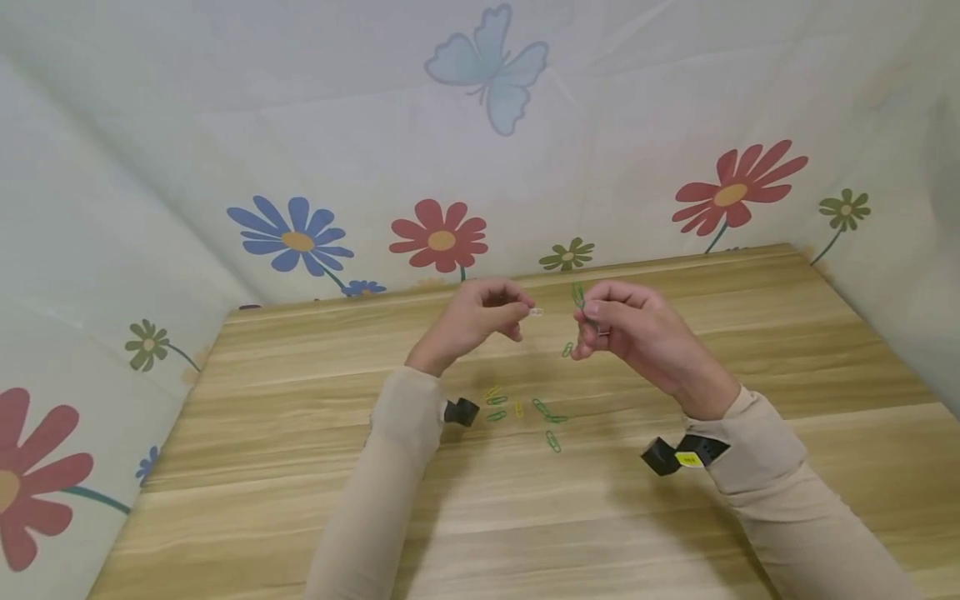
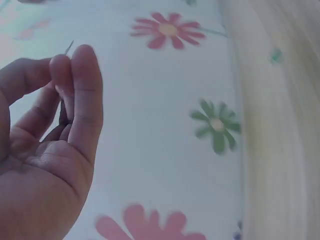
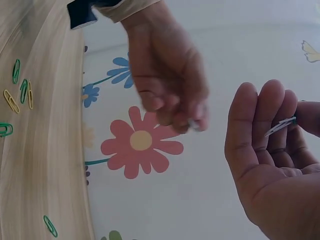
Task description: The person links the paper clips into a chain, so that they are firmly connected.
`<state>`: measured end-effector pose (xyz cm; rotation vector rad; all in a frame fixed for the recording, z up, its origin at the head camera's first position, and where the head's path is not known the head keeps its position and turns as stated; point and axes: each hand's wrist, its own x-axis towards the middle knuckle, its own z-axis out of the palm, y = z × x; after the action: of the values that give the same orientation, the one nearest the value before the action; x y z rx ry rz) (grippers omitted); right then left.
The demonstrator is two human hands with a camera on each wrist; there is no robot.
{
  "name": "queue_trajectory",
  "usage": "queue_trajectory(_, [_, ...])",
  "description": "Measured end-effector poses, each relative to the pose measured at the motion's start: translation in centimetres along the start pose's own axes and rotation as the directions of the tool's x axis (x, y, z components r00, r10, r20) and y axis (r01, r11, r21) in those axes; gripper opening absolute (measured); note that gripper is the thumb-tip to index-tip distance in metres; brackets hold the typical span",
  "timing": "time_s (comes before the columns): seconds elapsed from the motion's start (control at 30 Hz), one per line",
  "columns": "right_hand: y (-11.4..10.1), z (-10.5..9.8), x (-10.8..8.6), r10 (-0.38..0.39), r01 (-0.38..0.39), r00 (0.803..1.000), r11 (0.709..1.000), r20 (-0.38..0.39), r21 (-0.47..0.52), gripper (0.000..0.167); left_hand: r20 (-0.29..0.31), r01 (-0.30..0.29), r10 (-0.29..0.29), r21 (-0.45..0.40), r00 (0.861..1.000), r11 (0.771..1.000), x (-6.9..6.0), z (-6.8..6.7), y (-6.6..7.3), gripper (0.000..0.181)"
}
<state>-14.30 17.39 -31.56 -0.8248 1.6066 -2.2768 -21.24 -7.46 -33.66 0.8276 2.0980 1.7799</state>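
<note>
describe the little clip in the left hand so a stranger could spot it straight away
In the head view, find the wood-grain table, then the person's left hand raised above it. It pinches a small pale paper clip that juts toward the right hand. Being whitish and held aloft sets it apart from the green clips and yellow clips lying on the table.

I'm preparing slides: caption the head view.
Left hand pinches a pale paperclip, right hand a green paperclip, over a wood-grain tabletop with scattered paperclips.
</note>
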Motion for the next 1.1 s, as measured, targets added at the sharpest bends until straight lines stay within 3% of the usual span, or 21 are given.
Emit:
queue_trajectory(0.13, [-0.1, 0.4, 0.0, -0.035, 0.034, 0.999, 0.998, -0.015, -0.054, 0.021, -0.004, -0.113, 0.113, -0.075, 0.994, 0.991, -0.3, 1.0, 1.7, 0.015])
queue_trajectory(0.27, [-0.3, 0.8, 0.0, -0.069, 0.064, 0.997, 0.99, -0.033, -0.124, 0.02, -0.024, -0.163, 0.161, -0.123, 0.987, 0.979, -0.8, 2.0, 3.2, 0.012])
queue_trajectory(0.43, [-0.3, 1.2, -0.1, -0.081, 0.067, 0.994, 0.981, -0.068, -0.182, 0.017, -0.042, -0.196, 0.192, -0.139, 0.98, 0.971, -1.2, 2.7, 4.3, 0.012])
queue_trajectory(0.7, [-0.2, 1.2, -0.3, -0.087, 0.058, 0.991, 0.966, -0.103, -0.253, 0.016, -0.096, -0.266, 0.251, -0.195, 0.963, 0.944, -1.7, 2.8, 4.9, 0.011])
queue_trajectory(1.1, [-0.1, 1.2, -0.5, -0.096, 0.06, 0.989, 0.959, -0.116, -0.277, 0.017, -0.094, -0.295, 0.281, -0.201, 0.955, 0.934, -1.7, 3.1, 5.3, 0.01])
